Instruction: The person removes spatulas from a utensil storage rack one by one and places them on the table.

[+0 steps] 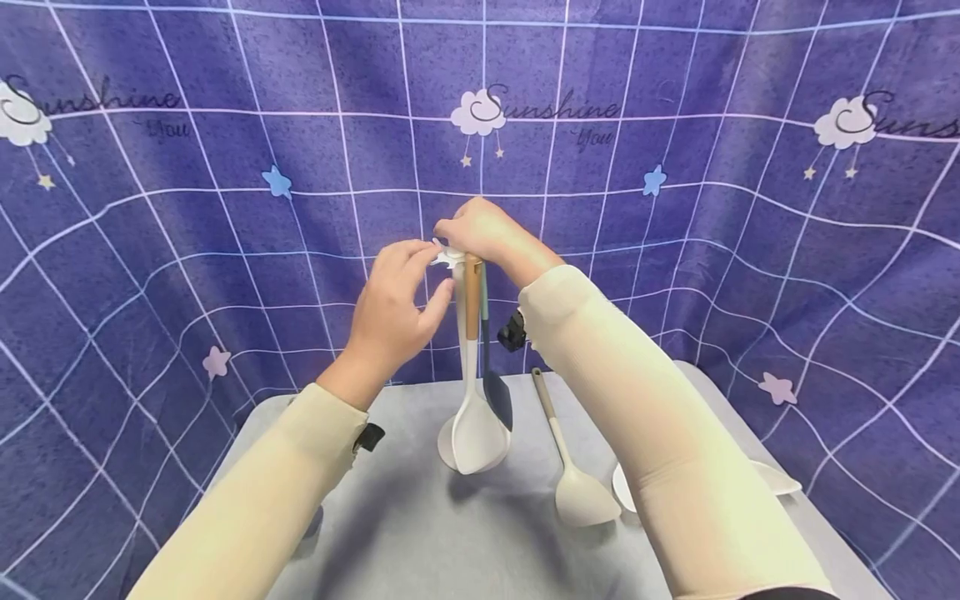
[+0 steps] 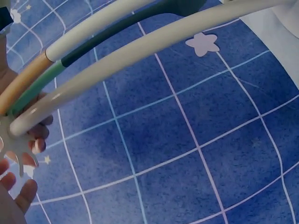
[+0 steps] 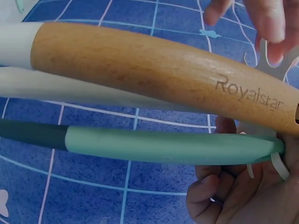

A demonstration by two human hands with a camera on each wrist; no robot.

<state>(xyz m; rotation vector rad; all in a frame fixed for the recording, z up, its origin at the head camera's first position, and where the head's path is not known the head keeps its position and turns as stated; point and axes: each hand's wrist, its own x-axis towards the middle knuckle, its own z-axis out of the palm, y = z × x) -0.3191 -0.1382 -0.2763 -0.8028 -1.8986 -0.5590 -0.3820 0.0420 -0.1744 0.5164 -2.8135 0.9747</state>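
Observation:
Near the curtain, my right hand [image 1: 483,229] holds a white rack with hooks [image 1: 448,257] from above, its fingers curled behind it. My left hand [image 1: 393,296] is at the rack's left side, fingertips at a hook and thumb held apart. Three utensils hang from the rack: a white turner with a wooden handle [image 3: 140,65], a dark turner with a green handle [image 3: 173,147], and an all-white utensil [image 2: 117,65] behind them. Their heads hang low, the broad white head [image 1: 480,437] in front partly hiding the rear one.
On the grey table [image 1: 405,517] lies a beige turner [image 1: 585,498] to the right. A white utensil [image 1: 776,477] and a round white piece [image 1: 622,487] show partly beside my right sleeve. A grey object [image 1: 313,523] is half hidden by the left sleeve. A blue gridded curtain [image 1: 360,67] hangs behind.

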